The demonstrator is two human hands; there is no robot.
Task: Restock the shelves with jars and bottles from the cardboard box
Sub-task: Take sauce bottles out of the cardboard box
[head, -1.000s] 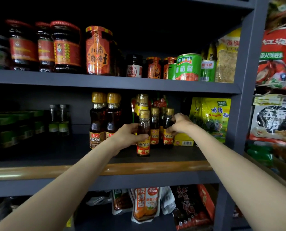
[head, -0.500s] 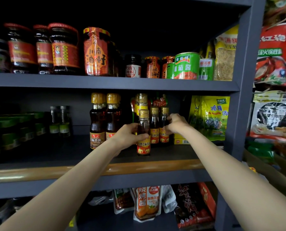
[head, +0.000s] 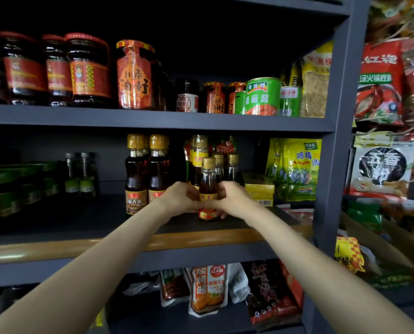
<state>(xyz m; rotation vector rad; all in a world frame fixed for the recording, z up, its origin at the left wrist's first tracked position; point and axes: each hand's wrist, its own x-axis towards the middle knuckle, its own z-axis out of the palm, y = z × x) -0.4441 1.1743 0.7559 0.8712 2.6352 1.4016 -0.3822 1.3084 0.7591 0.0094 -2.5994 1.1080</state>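
A small oil bottle (head: 208,182) with a gold cap and a red-yellow label stands upright on the middle shelf (head: 104,213). My left hand (head: 180,197) grips its left side and my right hand (head: 235,197) grips its right side, fingers curled round the label. Just behind it stand two more small gold-capped bottles (head: 231,166) and a taller bottle (head: 198,150). To the left stand two large sesame oil bottles (head: 136,174). At the far right a corner of the cardboard box (head: 379,244) shows.
Red-labelled jars (head: 88,71) and green cans (head: 262,96) fill the upper shelf. Yellow boxes (head: 259,189) and yellow-green packets (head: 295,168) sit right of the bottles. Small clear bottles (head: 79,174) stand at the left. The grey shelf post (head: 338,141) rises at the right. Sauce pouches (head: 207,288) lie below.
My right hand let go of the back small bottle and came left onto the front small bottle. Both hands now hold that bottle. My left hand has stayed on it.
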